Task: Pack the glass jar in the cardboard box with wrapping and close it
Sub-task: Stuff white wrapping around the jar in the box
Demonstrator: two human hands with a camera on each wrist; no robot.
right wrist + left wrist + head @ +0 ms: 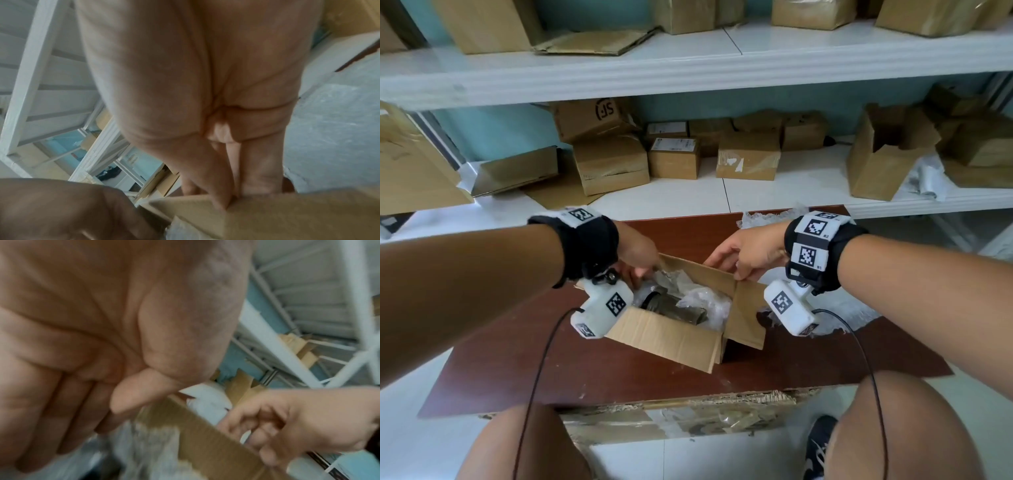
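Head view: jar (676, 306) is lying on its side inside the box (674, 334), bedded in wrapping (705, 301). Glass, so likely fragile and slick; best gripped round the body through the padding. Right hand (748, 255) is pinching the far flap (700, 270). Left hand (635, 253) is reaching in above the jar's end; grip unclear. Box is sitting on the table (517, 370), between both hands.
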